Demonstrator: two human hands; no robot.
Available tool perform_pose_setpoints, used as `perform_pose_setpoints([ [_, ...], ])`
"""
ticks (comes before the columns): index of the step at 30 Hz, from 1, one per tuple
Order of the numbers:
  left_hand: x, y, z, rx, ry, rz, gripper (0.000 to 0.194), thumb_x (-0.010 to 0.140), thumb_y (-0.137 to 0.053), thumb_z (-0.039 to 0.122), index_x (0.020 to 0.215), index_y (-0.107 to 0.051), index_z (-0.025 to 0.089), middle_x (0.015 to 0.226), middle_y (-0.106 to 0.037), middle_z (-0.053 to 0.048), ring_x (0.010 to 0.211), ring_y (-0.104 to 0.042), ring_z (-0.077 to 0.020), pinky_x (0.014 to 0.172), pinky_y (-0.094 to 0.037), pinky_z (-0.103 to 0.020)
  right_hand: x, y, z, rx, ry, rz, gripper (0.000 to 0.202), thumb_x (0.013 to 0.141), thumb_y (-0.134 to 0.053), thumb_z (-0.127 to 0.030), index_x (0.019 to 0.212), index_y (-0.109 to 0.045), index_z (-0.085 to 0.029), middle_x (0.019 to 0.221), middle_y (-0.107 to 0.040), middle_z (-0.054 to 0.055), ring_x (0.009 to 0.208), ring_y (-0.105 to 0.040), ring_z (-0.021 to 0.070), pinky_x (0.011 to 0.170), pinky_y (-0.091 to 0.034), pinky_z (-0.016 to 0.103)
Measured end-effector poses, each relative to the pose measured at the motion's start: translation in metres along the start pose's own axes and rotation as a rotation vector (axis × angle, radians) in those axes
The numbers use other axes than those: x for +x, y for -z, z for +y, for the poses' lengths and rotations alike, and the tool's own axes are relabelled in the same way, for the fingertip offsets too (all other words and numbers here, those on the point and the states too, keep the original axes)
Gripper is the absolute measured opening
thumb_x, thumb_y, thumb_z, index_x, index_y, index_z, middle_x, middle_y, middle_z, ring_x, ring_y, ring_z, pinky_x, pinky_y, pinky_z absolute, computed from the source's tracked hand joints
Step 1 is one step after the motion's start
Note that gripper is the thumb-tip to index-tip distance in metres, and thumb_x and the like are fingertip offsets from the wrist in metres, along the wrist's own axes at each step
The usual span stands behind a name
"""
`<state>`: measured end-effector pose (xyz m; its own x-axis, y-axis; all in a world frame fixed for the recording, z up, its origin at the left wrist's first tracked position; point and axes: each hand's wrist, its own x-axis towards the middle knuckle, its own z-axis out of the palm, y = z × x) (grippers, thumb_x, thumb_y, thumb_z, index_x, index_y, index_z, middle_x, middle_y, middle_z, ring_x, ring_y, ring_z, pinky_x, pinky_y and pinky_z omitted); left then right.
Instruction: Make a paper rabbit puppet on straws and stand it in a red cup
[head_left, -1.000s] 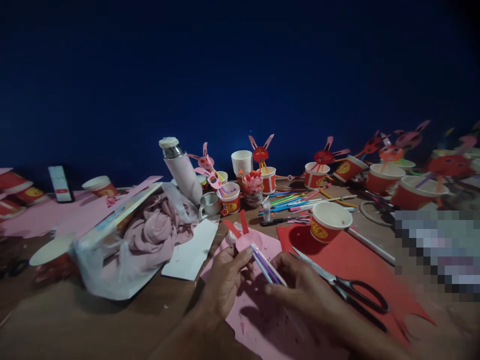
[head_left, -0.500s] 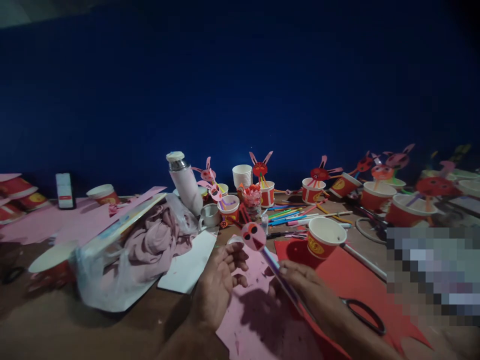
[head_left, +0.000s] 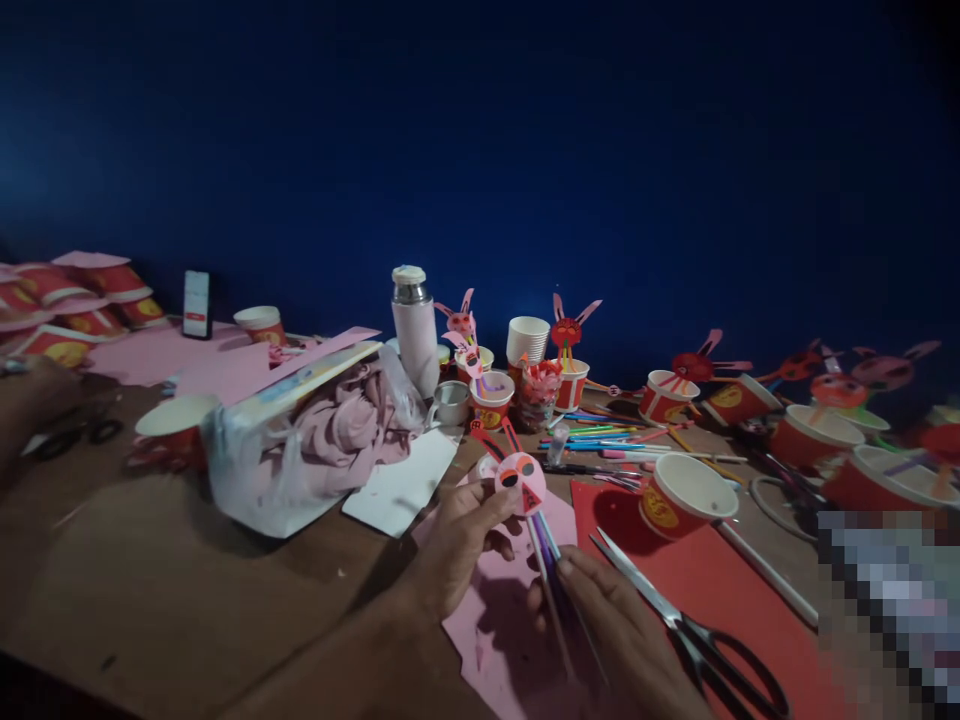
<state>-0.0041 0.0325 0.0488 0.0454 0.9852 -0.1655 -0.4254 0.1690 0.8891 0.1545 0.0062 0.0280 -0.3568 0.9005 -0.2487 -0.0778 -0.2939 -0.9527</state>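
A pink paper rabbit head [head_left: 520, 480] with red ears, dark eyes and a red triangular mouth is fixed on purple and white sticks [head_left: 546, 560]. My left hand [head_left: 461, 540] pinches the lower left edge of the head between thumb and fingers. Lower down, my right hand [head_left: 600, 610] grips the sticks. Beneath both hands lies pink paper [head_left: 487, 620]. Scissors [head_left: 679, 620] with black handles rest on red paper [head_left: 720, 570] beside my right hand, blades slightly apart. An upright red and white cup [head_left: 686, 497] stands behind them.
Behind are a flask [head_left: 415, 335], a metal mug [head_left: 450, 403], stacked white cups [head_left: 527, 340], coloured sticks [head_left: 600, 440] and cups bearing paper rabbits [head_left: 670, 395]. A plastic bag [head_left: 262, 480] with cloth lies left. Another person's hand [head_left: 45, 400] shows at the far left.
My left hand has closed on the rabbit head. The view has shifted, bringing the scissors fully into sight and another person's hand in at the left.
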Motion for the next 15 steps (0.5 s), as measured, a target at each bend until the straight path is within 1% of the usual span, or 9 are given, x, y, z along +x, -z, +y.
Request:
perform_pose_setpoints([
  [2, 0.003, 0.001, 0.0, 0.03, 0.004, 0.004, 0.03, 0.06, -0.07, 0.038, 0.066, -0.059, 0.011, 0.061, -0.054, -0.001, 0.051, -0.047, -0.0088, 0.041, -0.037, -0.019, -0.001, -0.001, 0.001, -0.003, -0.05, -0.006, 0.033, 0.074, -0.057, -0.051, 0.083, -0.061, -0.019, 0.068, -0.063, 0.001, 0.061, -0.058, 0.0146, 0.058, -0.044, 0.025],
  [5, 0.006, 0.003, 0.002, 0.053, 0.007, -0.028, 0.03, 0.059, -0.07, 0.038, 0.062, -0.06, 0.01, 0.059, -0.055, -0.002, 0.048, -0.047, -0.0076, 0.041, -0.037, -0.019, -0.002, -0.004, -0.001, -0.005, -0.097, -0.063, 0.037, 0.074, -0.054, -0.055, 0.08, -0.06, -0.019, 0.066, -0.062, 0.002, 0.056, -0.058, 0.0149, 0.049, -0.041, 0.024],
  [7, 0.007, 0.005, 0.004, 0.063, 0.015, -0.064, 0.03, 0.059, -0.07, 0.039, 0.061, -0.061, 0.01, 0.059, -0.056, -0.002, 0.047, -0.047, -0.0071, 0.041, -0.037, -0.019, -0.004, -0.008, -0.004, 0.017, -0.104, -0.093, 0.039, 0.074, -0.053, -0.056, 0.077, -0.059, -0.018, 0.066, -0.063, 0.003, 0.056, -0.058, 0.0145, 0.047, -0.039, 0.022],
  [9, 0.008, 0.007, 0.005, 0.068, 0.026, -0.097, 0.029, 0.059, -0.07, 0.038, 0.061, -0.061, 0.01, 0.058, -0.056, -0.002, 0.046, -0.047, -0.0071, 0.041, -0.037, -0.019, -0.005, -0.011, -0.006, 0.049, -0.109, -0.105, 0.036, 0.073, -0.056, -0.054, 0.077, -0.058, -0.018, 0.067, -0.063, 0.002, 0.057, -0.058, 0.0143, 0.048, -0.04, 0.022],
  [11, 0.009, 0.008, 0.005, 0.058, 0.039, -0.11, 0.029, 0.06, -0.069, 0.038, 0.061, -0.061, 0.01, 0.059, -0.057, -0.002, 0.047, -0.049, -0.0078, 0.04, -0.036, -0.018, -0.006, -0.013, -0.006, 0.076, -0.124, -0.107, 0.033, 0.073, -0.058, -0.051, 0.082, -0.058, -0.019, 0.068, -0.063, 0.001, 0.058, -0.058, 0.0146, 0.049, -0.04, 0.022],
  [13, 0.01, 0.008, 0.006, 0.035, 0.042, -0.109, 0.028, 0.062, -0.068, 0.037, 0.062, -0.061, 0.011, 0.06, -0.057, -0.003, 0.05, -0.051, -0.0089, 0.041, -0.037, -0.018, -0.005, -0.013, -0.003, 0.038, -0.106, -0.107, 0.032, 0.073, -0.058, -0.049, 0.085, -0.059, -0.019, 0.069, -0.063, 0.002, 0.061, -0.058, 0.0154, 0.053, -0.042, 0.023],
  [15, 0.011, 0.009, 0.006, 0.016, 0.034, -0.091, 0.028, 0.064, -0.067, 0.038, 0.064, -0.06, 0.011, 0.059, -0.058, -0.002, 0.05, -0.05, -0.0093, 0.042, -0.038, -0.019, -0.004, -0.011, 0.0, -0.056, -0.042, -0.07, 0.032, 0.074, -0.058, -0.048, 0.084, -0.06, -0.018, 0.071, -0.063, 0.003, 0.066, -0.058, 0.0168, 0.06, -0.044, 0.026],
])
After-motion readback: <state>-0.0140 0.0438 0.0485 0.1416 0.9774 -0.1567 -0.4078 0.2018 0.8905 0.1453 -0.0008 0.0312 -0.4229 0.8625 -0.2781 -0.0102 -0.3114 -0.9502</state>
